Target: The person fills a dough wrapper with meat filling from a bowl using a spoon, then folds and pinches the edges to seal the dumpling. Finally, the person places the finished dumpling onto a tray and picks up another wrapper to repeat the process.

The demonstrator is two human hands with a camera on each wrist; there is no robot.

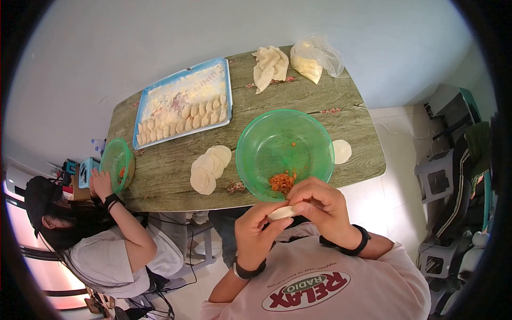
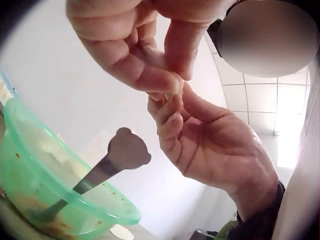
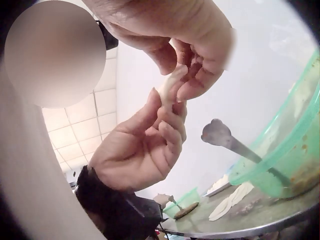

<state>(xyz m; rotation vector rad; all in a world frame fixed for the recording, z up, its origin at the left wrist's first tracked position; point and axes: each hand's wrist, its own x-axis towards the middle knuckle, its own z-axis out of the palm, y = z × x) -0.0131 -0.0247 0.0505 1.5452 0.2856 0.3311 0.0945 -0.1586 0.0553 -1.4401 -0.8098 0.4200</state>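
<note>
A folded dumpling [image 1: 281, 212] is between my two hands, just off the table's front edge. My left hand [image 1: 254, 234] pinches one end between thumb and fingers. At the other end, my right hand [image 1: 324, 207] pinches the edge of the dough. In the right wrist view the pale dumpling [image 3: 172, 86] spans the gap between both sets of fingertips. Right beyond the hands stands a green bowl [image 1: 250, 133] with orange-brown filling [image 1: 282, 182] at its near side. A metal utensil [image 2: 100, 172] leans in that bowl, its wide end up.
Round wrappers [image 1: 202, 181] overlap left of the bowl, and a single wrapper [image 1: 342, 151] lies to its right. A blue-rimmed tray [image 1: 186, 80] holds rows of dumplings. A cloth [image 1: 270, 66] and a plastic bag [image 1: 314, 61] lie behind. Another person [image 1: 117, 250] sits at left by a smaller green bowl [image 1: 128, 160].
</note>
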